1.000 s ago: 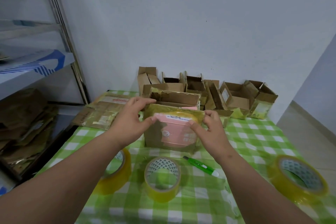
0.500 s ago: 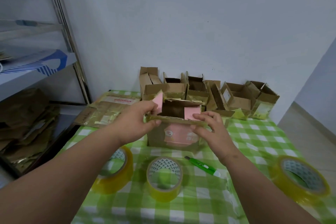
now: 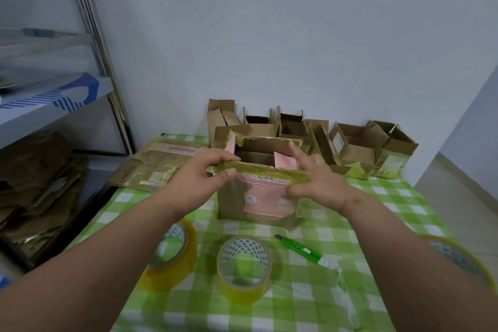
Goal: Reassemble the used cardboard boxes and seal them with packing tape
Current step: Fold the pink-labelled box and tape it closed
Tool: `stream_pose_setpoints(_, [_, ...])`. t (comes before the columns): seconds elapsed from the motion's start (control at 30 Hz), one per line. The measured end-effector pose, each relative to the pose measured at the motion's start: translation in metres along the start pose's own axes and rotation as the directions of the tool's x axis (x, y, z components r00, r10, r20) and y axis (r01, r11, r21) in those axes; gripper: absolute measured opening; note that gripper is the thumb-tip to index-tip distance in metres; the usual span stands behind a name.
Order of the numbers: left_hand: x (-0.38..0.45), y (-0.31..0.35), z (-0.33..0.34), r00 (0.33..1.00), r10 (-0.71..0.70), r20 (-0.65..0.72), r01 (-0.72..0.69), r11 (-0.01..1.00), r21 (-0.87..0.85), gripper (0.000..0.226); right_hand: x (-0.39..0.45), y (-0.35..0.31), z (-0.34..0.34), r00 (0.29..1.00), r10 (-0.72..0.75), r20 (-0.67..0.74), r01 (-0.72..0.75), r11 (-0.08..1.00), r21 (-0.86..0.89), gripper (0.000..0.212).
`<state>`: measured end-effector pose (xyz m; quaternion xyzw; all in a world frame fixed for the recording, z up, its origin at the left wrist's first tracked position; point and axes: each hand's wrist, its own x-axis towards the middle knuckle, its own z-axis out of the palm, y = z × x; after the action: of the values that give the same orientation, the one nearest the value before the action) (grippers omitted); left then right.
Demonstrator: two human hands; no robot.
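Left hand (image 3: 199,182) pinches the near flap of the box (image 3: 258,197) at mid-desk; right hand (image 3: 314,183) has let go, fingers spread against the flap's other end. Closed a second ago, the top now stands open, so nothing is sealed; tape (image 3: 244,268) waits near the front edge.

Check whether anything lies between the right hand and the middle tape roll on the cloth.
Nothing visible blocks it. The right hand is at the cardboard box, and the middle tape roll sits just in front on bare cloth. The green box cutter lies to its right, off the path.
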<state>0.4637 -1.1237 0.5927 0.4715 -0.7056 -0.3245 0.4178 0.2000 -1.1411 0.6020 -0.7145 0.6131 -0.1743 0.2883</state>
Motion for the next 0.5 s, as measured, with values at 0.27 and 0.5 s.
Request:
stream_pose_setpoints(0.27, [0.002,-0.005,0.005,0.993,-0.104,0.063,0.101,0.994,0.036,0.019,0.014,-0.004,-0.011,0.99,0.07,0.123,-0.061,0.995,-0.079,0.138])
stream_pose_setpoints(0.5, [0.022,-0.003,0.002,0.985,-0.144,-0.099,0.152,0.985,0.079,0.018,0.007,0.012,0.006,0.96,0.023,-0.278,0.09,0.918,0.386,0.103])
